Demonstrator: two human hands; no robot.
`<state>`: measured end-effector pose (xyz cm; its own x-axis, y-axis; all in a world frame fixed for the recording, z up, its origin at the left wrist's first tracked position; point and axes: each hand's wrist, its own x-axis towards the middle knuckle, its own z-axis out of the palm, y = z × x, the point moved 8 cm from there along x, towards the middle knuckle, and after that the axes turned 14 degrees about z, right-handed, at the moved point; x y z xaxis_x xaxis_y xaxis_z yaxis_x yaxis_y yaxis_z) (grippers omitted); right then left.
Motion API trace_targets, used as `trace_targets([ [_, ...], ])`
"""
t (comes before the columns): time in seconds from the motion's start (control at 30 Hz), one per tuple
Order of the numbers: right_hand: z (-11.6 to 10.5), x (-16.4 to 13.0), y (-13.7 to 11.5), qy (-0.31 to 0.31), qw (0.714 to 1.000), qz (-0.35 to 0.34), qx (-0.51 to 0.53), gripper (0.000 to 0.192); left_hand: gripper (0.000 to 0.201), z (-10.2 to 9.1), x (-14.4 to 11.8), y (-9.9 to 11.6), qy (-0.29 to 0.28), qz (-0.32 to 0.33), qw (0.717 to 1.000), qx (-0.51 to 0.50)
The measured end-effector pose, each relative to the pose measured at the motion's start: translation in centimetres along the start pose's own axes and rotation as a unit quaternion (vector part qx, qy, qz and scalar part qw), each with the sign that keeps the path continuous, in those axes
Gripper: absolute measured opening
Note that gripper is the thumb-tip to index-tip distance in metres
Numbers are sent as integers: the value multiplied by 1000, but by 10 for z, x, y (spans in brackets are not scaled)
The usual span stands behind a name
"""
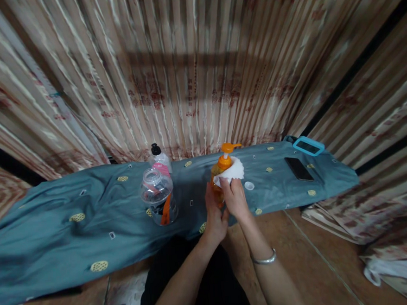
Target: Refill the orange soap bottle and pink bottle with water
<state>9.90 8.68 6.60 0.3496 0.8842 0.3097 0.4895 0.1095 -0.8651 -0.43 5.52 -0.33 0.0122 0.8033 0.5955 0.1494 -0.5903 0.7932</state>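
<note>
An orange pump bottle (224,162) stands upright near the middle of the cloth-covered surface, its spout turned to the right. My left hand (214,212) is wrapped round the lower left side of the bottle. With my right hand (235,197) I pinch a white cloth or tissue (233,170) and press it against the bottle's upper right side. The cloth hides part of the bottle's body. Beside my right hand lies a small clear round lid (249,185). A silver bangle sits on my right wrist.
A clear plastic jar (158,197) with an orange label stands to the left, before a black-capped bottle (162,161). A dark phone (298,169) and a blue-framed object (308,146) lie at the right. Pleated curtains (191,79) hang behind the teal cloth (113,210).
</note>
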Motion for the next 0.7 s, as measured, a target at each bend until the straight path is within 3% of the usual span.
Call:
trace_targets([
  [0.2,-3,5,-16,36,999,-16,-33,33,73,1,-3,10,-18,23,999,16],
  [0.5,13,-29,34,6,996,26,-82,32,64,-20,4,1,23,-69,997,-15],
  [0.7,4,-28,25,-35,997,35,-64,33,68,-24,14,-10,24,-90,996,-11],
])
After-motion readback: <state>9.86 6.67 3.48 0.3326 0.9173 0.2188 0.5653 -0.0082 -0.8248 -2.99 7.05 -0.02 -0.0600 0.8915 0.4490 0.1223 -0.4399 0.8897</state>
